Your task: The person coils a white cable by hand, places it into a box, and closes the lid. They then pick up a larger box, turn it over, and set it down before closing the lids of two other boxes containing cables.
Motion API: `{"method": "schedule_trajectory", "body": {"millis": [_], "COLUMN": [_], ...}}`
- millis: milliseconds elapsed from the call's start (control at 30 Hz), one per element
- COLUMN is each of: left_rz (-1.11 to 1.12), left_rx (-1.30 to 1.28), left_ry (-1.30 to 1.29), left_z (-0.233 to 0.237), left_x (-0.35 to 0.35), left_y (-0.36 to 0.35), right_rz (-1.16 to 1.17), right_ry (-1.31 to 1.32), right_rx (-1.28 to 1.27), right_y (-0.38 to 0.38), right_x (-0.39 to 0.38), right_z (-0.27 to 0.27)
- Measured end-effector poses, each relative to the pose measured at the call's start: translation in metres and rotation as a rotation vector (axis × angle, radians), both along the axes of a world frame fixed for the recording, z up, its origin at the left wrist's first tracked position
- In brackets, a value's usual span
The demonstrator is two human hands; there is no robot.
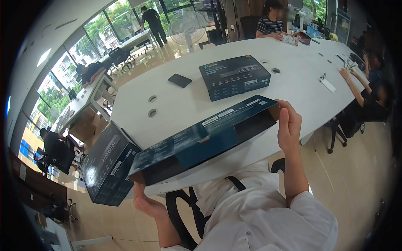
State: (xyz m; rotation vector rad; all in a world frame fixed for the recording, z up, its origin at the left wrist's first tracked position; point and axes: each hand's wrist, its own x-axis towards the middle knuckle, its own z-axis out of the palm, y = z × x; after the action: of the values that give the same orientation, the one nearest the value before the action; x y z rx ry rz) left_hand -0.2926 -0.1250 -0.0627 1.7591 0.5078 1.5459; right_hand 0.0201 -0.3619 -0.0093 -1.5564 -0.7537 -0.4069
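Observation:
An open, dark blue cardboard box (pixel 201 136) is held tilted over the near edge of the white table, its long open side facing me. My right hand (pixel 289 125) grips its right end, thumb on the near side. At its lower left corner, my left hand (pixel 150 206) holds the other end from below. The inside of the box looks dark, with a flap across the middle. A closed box (pixel 109 163) of similar look stands at the table's left edge, next to the held box's left end. Another closed box (pixel 234 77) lies on the table beyond.
A black phone (pixel 180 80) lies on the white table (pixel 138 92), near round cable holes. A small white stand (pixel 328 83) is at the right. People sit at the far and right sides; others are by the windows. A fan (pixel 188 29) stands behind the table.

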Motion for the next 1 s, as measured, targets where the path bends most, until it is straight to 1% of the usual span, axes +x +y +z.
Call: {"method": "schedule_trajectory", "body": {"millis": [67, 167, 200, 267, 300, 367, 433, 500, 600, 633, 700, 767, 1000], "left_rz": [0.047, 0.047, -0.062, -0.117, -0.146, -0.136, -0.103, -0.04, -0.034, -0.058, -0.118, -0.13, -0.128], "left_rx": [-0.013, 0.004, -0.012, -0.063, -0.089, -0.054, -0.039, -0.036, 0.022, 0.005, -0.035, -0.028, -0.007], "left_ry": [0.011, 0.127, 0.126, 0.047, 0.007, -0.014, -0.011, -0.001, 0.048, 0.016, -0.035, -0.041, -0.041], "left_z": [0.006, 0.017, 0.017, 0.014, 0.01, 0.002, -0.004, -0.007, -0.011, -0.012, -0.013, -0.016, -0.016], "left_x": [0.013, 0.027, 0.028, 0.042, 0.05, 0.061, 0.068, 0.073, 0.071, 0.072, 0.074, 0.074, 0.072], "left_y": [-0.003, -0.005, -0.001, -0.004, -0.007, -0.01, -0.013, -0.015, -0.012, -0.013, -0.015, -0.013, -0.013], "right_rz": [-0.053, -0.068, -0.09, -0.138, -0.104, -0.038, 0.1, 0.152, 0.208, 0.223, 0.205, 0.181, 0.168], "right_ry": [-0.01, -0.078, -0.148, -0.29, -0.402, -0.618, -0.73, -0.755, -0.732, -0.708, -0.67, -0.658, -0.653], "right_rx": [-0.031, 0.003, 0.018, 0.05, 0.004, -0.092, -0.218, -0.284, -0.301, -0.299, -0.291, -0.284, -0.338], "right_y": [0.004, 0.014, 0.018, 0.027, 0.032, 0.046, 0.068, 0.084, 0.087, 0.084, 0.083, 0.081, 0.077], "right_x": [-0.001, 0.006, 0.007, 0.005, 0.002, -0.008, -0.02, -0.028, -0.031, -0.032, -0.038, -0.041, -0.052], "right_z": [0.004, 0.011, 0.016, 0.033, 0.043, 0.061, 0.068, 0.06, 0.05, 0.046, 0.037, 0.03, 0.032]}}
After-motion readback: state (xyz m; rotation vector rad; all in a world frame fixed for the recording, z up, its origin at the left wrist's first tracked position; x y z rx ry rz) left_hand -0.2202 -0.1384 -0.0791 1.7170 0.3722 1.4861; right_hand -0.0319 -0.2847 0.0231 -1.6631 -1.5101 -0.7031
